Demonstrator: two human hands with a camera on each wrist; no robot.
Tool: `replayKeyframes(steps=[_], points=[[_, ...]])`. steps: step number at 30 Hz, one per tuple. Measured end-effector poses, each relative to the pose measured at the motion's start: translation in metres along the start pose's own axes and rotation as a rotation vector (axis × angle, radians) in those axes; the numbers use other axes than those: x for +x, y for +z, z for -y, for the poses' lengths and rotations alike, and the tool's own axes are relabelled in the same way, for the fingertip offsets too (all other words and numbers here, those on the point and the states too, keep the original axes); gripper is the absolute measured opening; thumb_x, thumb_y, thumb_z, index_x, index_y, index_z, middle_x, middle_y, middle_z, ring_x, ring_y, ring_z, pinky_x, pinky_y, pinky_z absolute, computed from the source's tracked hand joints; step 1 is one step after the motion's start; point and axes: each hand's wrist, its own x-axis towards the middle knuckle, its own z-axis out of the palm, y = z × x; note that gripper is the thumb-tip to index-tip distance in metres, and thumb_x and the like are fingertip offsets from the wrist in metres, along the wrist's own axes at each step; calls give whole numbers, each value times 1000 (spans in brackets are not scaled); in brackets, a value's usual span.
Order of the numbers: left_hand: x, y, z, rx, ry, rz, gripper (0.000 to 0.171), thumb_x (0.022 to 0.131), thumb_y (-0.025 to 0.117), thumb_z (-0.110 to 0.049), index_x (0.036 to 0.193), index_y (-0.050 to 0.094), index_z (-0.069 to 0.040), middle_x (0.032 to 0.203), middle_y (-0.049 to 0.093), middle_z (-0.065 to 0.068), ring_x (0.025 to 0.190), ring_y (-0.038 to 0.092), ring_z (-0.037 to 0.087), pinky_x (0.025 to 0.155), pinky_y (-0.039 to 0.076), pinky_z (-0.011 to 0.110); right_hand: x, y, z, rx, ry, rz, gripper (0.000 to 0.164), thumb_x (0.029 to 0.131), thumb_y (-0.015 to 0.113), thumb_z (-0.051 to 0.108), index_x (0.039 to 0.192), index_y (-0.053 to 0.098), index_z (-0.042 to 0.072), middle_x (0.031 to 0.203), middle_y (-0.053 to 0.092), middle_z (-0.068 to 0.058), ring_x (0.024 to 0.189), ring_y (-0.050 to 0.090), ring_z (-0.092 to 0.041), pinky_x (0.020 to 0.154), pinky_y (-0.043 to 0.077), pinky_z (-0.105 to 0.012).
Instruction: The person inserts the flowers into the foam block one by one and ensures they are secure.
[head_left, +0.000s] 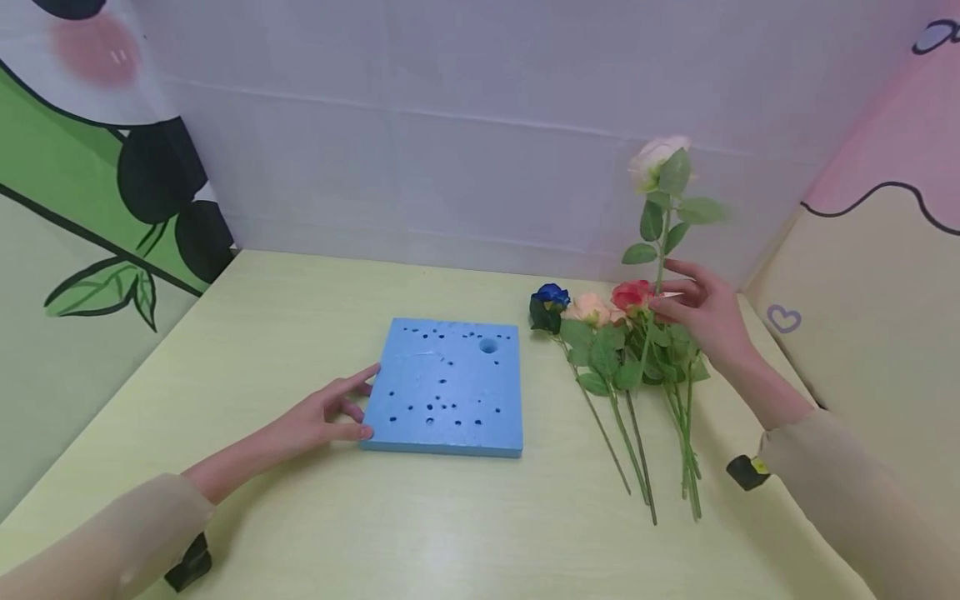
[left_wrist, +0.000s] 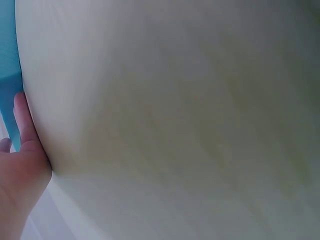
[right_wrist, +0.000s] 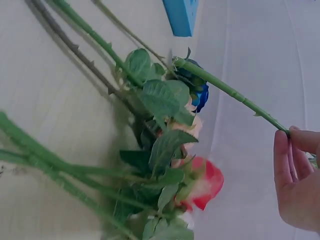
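My left hand [head_left: 318, 412] rests at the left side of a flat blue foam board [head_left: 420, 371], its forefinger and thumb spread along that edge. Small holes dot the top of the board, with one larger round hole near the far right corner. Between thumb and fingers, my right hand [head_left: 708, 317] pinches the green stem of a pale pink artificial rose [head_left: 656, 162], flower up, above the other flowers. The right wrist view shows the cut lower end of this stem [right_wrist: 230, 92] off the table. Only part of the left hand [left_wrist: 22, 170] appears in the left wrist view, beside the board.
Right of the board lie several artificial roses, among them a blue rose [head_left: 551, 295], a peach rose [head_left: 591, 308] and a red rose [head_left: 630, 293]. Their stems point toward the front of the pale table [head_left: 300, 333]. A fabric backdrop [head_left: 420, 167] stands behind.
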Motion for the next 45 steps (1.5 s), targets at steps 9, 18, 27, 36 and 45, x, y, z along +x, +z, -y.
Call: replayKeyframes(steps=[9,18,27,36,45], points=[[1,0,1,4,0,11,88,87,74,-34,158,23,-28,144,44,15,108,59,21,93,45,35,20,44,7,62,-36,14,51,92,68,6,140,49,2,97,75,13,85,71,-2,73,57,-19],[7,-1,4,2,-3,17,90,87,75,-33,158,22,-26,145,44,17,109,59,23,89,49,29,41,73,-6,195,-53,-71,32,92,67,6,124,64,4,96,76,8,86,73,-7,75,58,-22],[9,-2,4,-28,-3,21,91,86,76,-33,159,21,-23,144,43,17,106,59,17,86,49,25,60,99,-14,237,-53,-160,39,90,71,9,126,62,-2,92,74,8,82,73,-8,68,59,-23],[8,-1,5,-21,6,19,91,87,75,-32,159,20,-25,144,44,17,106,58,20,84,49,23,69,125,-20,102,-159,-175,30,91,71,14,119,67,4,93,72,2,81,71,-10,69,60,-33],[8,-2,6,0,20,23,89,87,75,-33,158,21,-32,143,45,15,105,60,20,87,48,25,69,144,-14,158,-269,-182,30,91,68,3,119,63,-7,105,69,-29,85,71,-23,70,59,-43]])
